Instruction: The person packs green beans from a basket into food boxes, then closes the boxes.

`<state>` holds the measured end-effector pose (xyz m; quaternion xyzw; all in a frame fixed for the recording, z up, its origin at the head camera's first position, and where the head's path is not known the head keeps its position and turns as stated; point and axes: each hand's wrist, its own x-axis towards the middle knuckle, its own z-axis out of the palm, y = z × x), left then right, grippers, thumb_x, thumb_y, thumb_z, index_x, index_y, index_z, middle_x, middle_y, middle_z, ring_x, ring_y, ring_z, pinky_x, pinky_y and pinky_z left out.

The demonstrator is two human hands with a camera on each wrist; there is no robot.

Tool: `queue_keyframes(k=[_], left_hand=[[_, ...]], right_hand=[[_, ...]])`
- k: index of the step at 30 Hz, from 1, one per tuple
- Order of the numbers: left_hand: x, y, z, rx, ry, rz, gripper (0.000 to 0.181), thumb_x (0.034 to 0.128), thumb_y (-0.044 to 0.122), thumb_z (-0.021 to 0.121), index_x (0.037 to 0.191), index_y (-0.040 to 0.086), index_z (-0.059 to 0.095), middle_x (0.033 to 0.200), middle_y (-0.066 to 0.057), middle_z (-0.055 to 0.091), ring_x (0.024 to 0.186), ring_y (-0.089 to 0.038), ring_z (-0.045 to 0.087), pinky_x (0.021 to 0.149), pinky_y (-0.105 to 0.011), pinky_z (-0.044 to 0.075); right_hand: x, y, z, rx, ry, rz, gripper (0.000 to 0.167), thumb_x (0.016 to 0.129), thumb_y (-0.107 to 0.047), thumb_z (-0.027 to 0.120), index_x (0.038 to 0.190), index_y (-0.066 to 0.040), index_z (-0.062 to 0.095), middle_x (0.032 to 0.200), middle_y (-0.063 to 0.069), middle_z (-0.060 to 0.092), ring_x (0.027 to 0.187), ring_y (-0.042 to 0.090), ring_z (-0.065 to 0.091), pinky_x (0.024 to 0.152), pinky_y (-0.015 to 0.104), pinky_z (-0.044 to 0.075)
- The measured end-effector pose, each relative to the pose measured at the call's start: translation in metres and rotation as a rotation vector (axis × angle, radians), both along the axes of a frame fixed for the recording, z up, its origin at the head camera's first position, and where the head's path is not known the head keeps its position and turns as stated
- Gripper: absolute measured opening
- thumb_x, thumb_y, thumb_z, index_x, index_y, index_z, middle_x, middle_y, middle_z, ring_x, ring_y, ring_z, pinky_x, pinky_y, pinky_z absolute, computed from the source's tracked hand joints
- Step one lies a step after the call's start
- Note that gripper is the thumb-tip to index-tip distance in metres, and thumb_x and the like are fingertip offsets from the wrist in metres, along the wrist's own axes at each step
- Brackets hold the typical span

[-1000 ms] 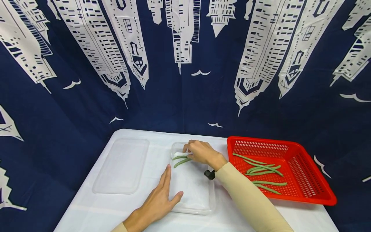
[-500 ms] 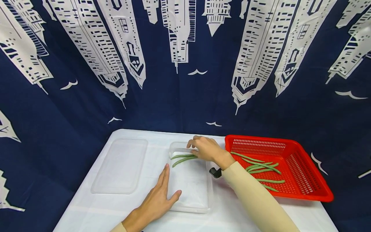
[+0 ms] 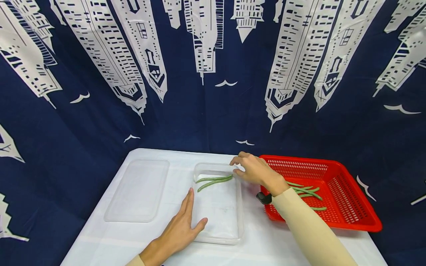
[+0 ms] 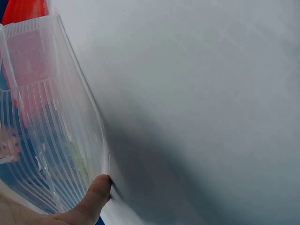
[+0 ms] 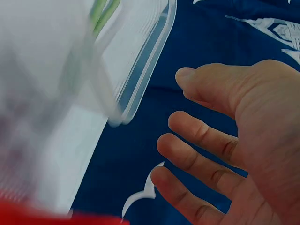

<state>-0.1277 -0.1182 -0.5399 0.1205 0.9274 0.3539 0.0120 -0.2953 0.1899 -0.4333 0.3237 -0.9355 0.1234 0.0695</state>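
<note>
Two green beans (image 3: pixel 214 181) lie near the far end inside a clear plastic container (image 3: pixel 217 239) at the middle of the table. My left hand (image 3: pixel 178 231) rests against the container's left side, fingers straight and thumb spread; the left wrist view shows a fingertip touching the clear wall (image 4: pixel 51 117). Between the container's far right corner and the red basket (image 3: pixel 349 226), my right hand (image 3: pixel 256 170) hovers with nothing in it. Its fingers are apart and loosely bent in the right wrist view (image 5: pixel 225 140). Several green beans (image 3: pixel 307 191) lie in the basket, partly hidden by the right arm.
A flat translucent lid (image 3: pixel 138 190) lies on the white table (image 3: pixel 90 236) left of the container. Behind the table hangs a dark blue cloth (image 3: pixel 186 122) printed with white buildings and birds.
My right hand has let go of the beans in the container and moved right, up to the basket's left edge. My left hand has stayed nearly still.
</note>
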Motion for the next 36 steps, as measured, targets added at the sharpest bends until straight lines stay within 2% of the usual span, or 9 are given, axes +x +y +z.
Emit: queue_keyframes(k=[7,15,19,23,28,33,36], left_hand=[[-0.001,-0.001,0.0,0.012,0.01,-0.003,0.11,0.1151,0.054,0.069,0.189,0.01,0.001,0.197,-0.02,0.015,0.152,-0.057,0.062,0.123,-0.068,0.057],[0.0,-0.002,0.004,0.015,0.006,-0.002,0.11,0.1148,0.054,0.07,0.189,0.011,0.001,0.196,-0.021,0.018,0.144,-0.058,0.069,0.12,-0.067,0.059],[-0.001,-0.002,0.005,0.015,0.007,-0.004,0.11,0.1147,0.055,0.07,0.189,0.012,0.001,0.196,-0.021,0.017,0.146,-0.057,0.068,0.121,-0.067,0.058],[0.0,-0.003,0.005,0.016,0.008,-0.003,0.111,0.1144,0.055,0.07,0.189,0.011,0.002,0.196,-0.019,0.018,0.146,-0.056,0.068,0.121,-0.067,0.058],[0.0,-0.002,0.004,0.018,0.003,-0.002,0.111,0.1138,0.056,0.071,0.189,0.013,0.002,0.196,-0.018,0.019,0.145,-0.054,0.069,0.12,-0.066,0.059],[0.001,-0.001,0.003,0.008,0.005,0.002,0.111,0.1133,0.056,0.071,0.189,0.014,0.003,0.196,-0.017,0.02,0.141,-0.053,0.072,0.12,-0.065,0.059],[0.002,-0.001,0.003,0.006,0.005,0.002,0.111,0.1133,0.057,0.071,0.189,0.013,0.003,0.196,-0.017,0.02,0.14,-0.052,0.072,0.119,-0.065,0.06]], right_hand=[[0.0,0.031,0.001,-0.018,-0.018,-0.057,0.029,0.105,-0.021,0.087,0.133,-0.018,0.086,0.125,0.007,0.079,0.101,0.025,0.075,0.078,0.047,0.067],[-0.003,0.069,-0.003,-0.045,-0.02,-0.097,0.026,0.106,-0.019,0.084,0.132,-0.017,0.085,0.125,0.01,0.08,0.101,0.027,0.075,0.081,0.047,0.067],[-0.002,0.088,-0.007,-0.043,-0.023,-0.128,0.024,0.108,-0.02,0.084,0.132,-0.017,0.085,0.125,0.008,0.08,0.103,0.028,0.075,0.086,0.051,0.068],[-0.003,0.107,-0.012,-0.043,-0.048,-0.149,0.028,0.108,-0.023,0.085,0.135,-0.017,0.084,0.127,0.007,0.08,0.112,0.031,0.077,0.098,0.058,0.068],[-0.002,0.13,-0.019,-0.036,-0.079,-0.166,0.033,0.105,-0.02,0.086,0.137,-0.011,0.083,0.129,0.012,0.082,0.117,0.037,0.078,0.102,0.064,0.066],[-0.006,0.15,-0.026,-0.02,-0.139,-0.164,0.034,0.104,-0.018,0.088,0.135,-0.006,0.083,0.125,0.013,0.085,0.112,0.034,0.079,0.102,0.062,0.066],[-0.008,0.16,-0.031,-0.005,-0.19,-0.157,0.034,0.102,-0.017,0.09,0.134,-0.005,0.084,0.116,0.01,0.086,0.103,0.028,0.079,0.097,0.056,0.067]])
